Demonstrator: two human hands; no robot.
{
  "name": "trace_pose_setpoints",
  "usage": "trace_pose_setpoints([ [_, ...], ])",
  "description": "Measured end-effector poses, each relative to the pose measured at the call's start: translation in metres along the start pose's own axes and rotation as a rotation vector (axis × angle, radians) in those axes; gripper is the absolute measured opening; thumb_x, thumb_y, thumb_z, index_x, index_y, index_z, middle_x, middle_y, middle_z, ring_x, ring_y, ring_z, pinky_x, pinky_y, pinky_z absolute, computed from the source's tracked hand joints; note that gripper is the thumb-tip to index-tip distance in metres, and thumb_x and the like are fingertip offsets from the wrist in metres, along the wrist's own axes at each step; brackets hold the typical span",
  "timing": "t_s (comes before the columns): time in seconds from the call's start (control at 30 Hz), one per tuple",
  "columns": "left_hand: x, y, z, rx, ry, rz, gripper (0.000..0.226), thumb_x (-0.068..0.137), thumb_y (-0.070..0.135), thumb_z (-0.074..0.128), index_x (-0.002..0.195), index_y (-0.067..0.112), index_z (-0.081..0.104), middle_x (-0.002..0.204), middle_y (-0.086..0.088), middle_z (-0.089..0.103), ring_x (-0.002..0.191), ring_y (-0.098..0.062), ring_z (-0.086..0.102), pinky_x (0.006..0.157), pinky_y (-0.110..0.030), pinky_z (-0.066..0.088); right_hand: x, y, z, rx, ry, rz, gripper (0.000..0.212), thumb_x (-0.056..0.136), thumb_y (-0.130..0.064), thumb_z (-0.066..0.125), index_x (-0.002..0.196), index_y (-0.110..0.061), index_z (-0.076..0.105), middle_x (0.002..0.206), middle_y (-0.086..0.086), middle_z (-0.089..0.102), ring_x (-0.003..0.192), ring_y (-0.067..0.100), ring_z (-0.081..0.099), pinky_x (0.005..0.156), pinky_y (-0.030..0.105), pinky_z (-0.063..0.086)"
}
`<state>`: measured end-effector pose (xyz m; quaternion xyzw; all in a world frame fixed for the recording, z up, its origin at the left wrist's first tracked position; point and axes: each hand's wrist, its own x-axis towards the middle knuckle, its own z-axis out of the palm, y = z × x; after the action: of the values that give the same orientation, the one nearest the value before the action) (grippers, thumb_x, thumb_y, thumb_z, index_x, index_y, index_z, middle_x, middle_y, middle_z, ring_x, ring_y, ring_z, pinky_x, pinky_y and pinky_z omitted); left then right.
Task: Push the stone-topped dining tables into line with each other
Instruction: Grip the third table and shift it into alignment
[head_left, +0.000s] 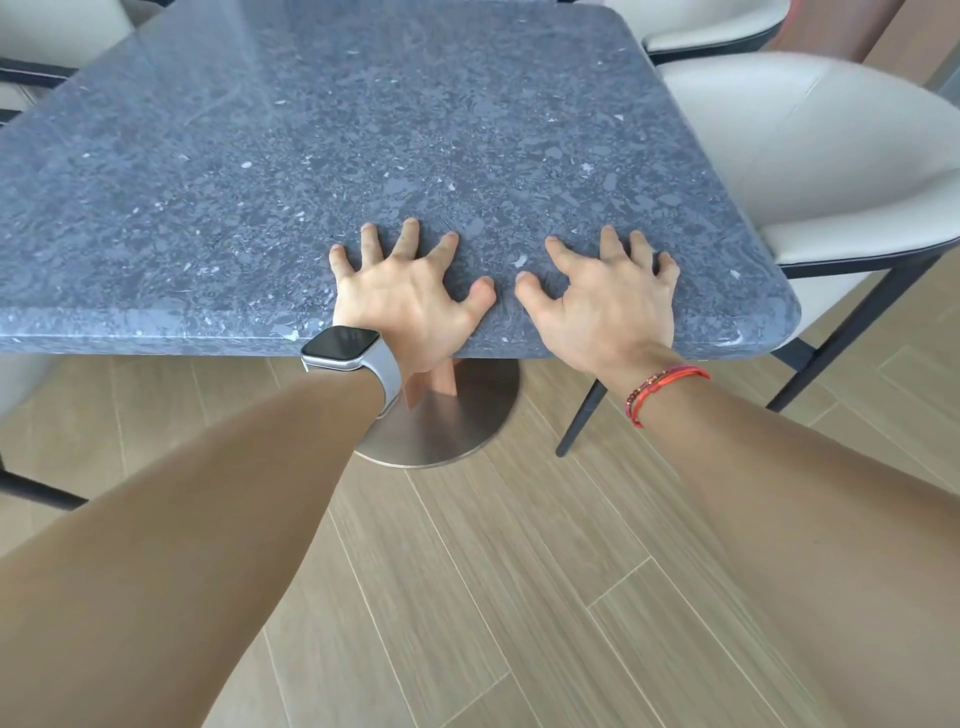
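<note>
A person's left hand (410, 296) and right hand (608, 306) sit side by side, fingers spread wide. Their tips press the grey stone-topped table (363, 130) beneath them, just past its near edge, seemingly braced to shove it. A cream chair (831, 171) stands right of the right hand.

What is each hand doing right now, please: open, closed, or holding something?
Left hand: open, fingers spread, pressing on the stone tabletop near its edge.
Right hand: open, fingers spread, pressing on the same tabletop, holding nothing.
</note>
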<state>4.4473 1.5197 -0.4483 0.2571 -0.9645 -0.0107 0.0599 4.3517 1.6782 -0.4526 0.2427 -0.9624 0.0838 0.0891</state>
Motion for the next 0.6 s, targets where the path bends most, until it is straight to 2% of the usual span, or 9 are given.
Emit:
trace_pose_setpoints([
  [0.6, 0.026, 0.028, 0.008, 0.018, 0.025, -0.049, 0.079, 0.085, 0.077, 0.018, 0.152, 0.039, 0.036, 0.163, -0.003, 0.034, 0.151, -0.042, 0.021, 0.118, -0.066, 0.013, 0.032, 0.027, 0.003, 0.072, 0.025, -0.025, 0.066, 0.085, -0.074, 0.032, 0.141, -0.044, 0.052, 0.154, 0.016, 0.044, 0.145, 0.039, 0.03, 0.118, 0.061, 0.017],
])
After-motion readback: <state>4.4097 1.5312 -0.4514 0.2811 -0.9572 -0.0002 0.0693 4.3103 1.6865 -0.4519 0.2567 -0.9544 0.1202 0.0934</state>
